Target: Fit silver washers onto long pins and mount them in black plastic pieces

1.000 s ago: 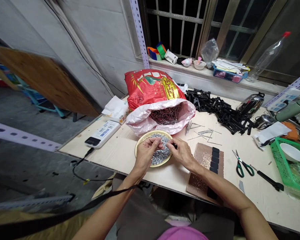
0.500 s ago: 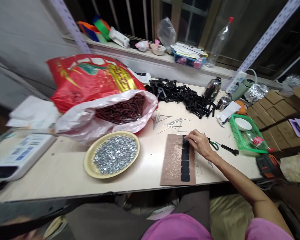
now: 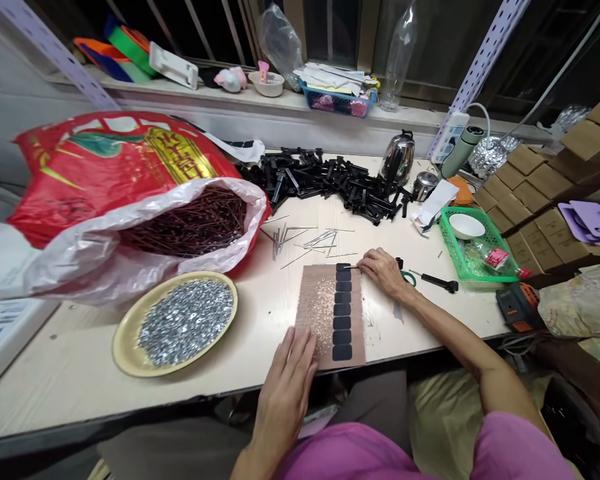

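Observation:
A brown cardboard sheet [image 3: 307,300] lies near the table's front edge, with a column of black rounded pads [image 3: 342,309] down its right side and pale specks on its left part. My left hand [image 3: 287,373] rests with fingers stretched out on the sheet's lower left corner. At the top right corner, my right hand [image 3: 383,272] pinches a thin metal pin [image 3: 351,267], its end over the uppermost pad. Several loose metal pins [image 3: 320,240] lie just beyond the sheet. Green-handled scissors [image 3: 408,277] sit beside my right wrist, partly hidden.
Left of the sheet stands a yellow plate [image 3: 125,343] of small metal pieces, with a red bag [image 3: 125,160] of dark rods behind. Black plastic parts [image 3: 330,180] are heaped at the back. A black-handled screwdriver [image 3: 437,281] and green basket [image 3: 467,273] lie right.
My left hand has come into view and now lies on the sheet's lower left corner. My right hand stays at the top pad with the pin. The camera view has shifted right.

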`<state>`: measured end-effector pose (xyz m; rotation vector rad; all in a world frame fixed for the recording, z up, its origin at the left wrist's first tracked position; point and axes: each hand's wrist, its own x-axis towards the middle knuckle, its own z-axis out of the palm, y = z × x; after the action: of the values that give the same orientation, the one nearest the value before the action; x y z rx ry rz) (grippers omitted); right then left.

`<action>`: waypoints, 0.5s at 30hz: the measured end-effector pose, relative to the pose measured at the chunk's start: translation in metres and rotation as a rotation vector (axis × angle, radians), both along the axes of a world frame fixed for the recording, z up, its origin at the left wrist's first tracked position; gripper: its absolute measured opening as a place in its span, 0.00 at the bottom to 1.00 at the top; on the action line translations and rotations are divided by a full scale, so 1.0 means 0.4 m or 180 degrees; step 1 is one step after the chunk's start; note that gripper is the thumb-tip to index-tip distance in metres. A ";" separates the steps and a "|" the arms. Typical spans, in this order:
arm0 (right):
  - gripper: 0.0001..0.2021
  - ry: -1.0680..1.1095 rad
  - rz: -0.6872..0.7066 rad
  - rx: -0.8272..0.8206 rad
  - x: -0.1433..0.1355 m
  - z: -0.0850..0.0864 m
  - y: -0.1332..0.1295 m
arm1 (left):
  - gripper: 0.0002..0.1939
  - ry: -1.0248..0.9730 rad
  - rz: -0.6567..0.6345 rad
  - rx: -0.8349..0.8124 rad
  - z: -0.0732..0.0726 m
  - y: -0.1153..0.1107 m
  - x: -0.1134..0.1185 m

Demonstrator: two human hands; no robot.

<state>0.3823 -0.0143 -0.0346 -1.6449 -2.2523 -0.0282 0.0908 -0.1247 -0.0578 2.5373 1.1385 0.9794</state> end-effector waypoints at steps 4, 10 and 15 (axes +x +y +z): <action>0.15 -0.0043 0.0473 0.0217 -0.024 -0.034 -0.059 | 0.30 0.0297 0.0196 0.0147 -0.044 0.077 0.070; 0.16 0.0124 0.1442 0.0222 -0.040 -0.054 -0.152 | 0.28 0.0333 0.0272 -0.0017 -0.104 0.084 0.081; 0.21 0.0189 0.0548 0.0191 -0.023 -0.038 -0.073 | 0.28 0.0454 0.0303 -0.0003 -0.101 0.083 0.079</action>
<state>0.3732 -0.0436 -0.0497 -1.3984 -2.3160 -0.0041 0.1226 -0.0916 -0.0983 2.6095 1.3090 0.8292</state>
